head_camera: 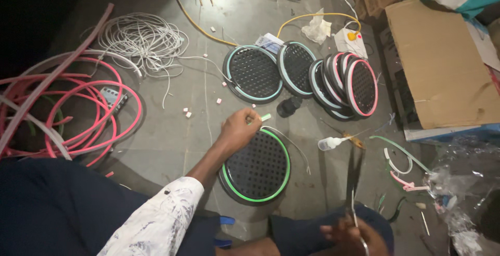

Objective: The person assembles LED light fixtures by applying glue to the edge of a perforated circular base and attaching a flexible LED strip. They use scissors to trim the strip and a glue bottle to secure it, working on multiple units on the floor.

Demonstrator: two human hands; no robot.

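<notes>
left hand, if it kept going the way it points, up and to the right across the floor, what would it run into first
Probably the small dark round part just beyond the left hand and the pale strip end it pinches; behind it lie the stacked ringed discs. Depth is uncertain.

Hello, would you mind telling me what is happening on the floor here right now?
A person sits on the floor over a round black perforated disc edged with a green strip. Their left hand pinches the loose end of that strip at the disc's top rim. Their right hand holds scissors, points aimed away, near a small glue bottle. More finished discs with pale blue and pink edges lie in a row ahead. Pink tubing and white wire lie coiled on the left.
</notes>
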